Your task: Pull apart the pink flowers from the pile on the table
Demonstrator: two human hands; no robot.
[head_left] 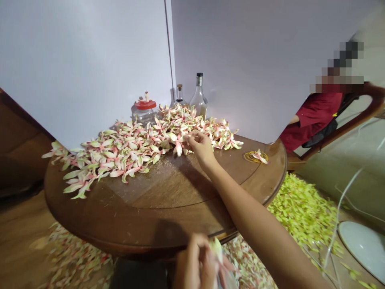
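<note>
A heap of pink and pale-green flowers (114, 152) spreads over the back of the round wooden table (168, 224). My right hand (201, 147) reaches to the heap's front edge, thumb and fingers pinched at a pink-white flower (178, 145). Low in the view, in front of the table edge, my left hand (197, 263) is closed around a pale flower (217, 249); it is blurred, and something clear shows beneath it.
Behind the heap stand a red-lidded jar (145, 110) and two glass bottles (198, 98). Yellow rubber bands (252, 157) lie at the table's right. Yellow-green petals (303, 210) cover the floor. A person in red (319, 112) sits at the right, near a white basin (363, 245).
</note>
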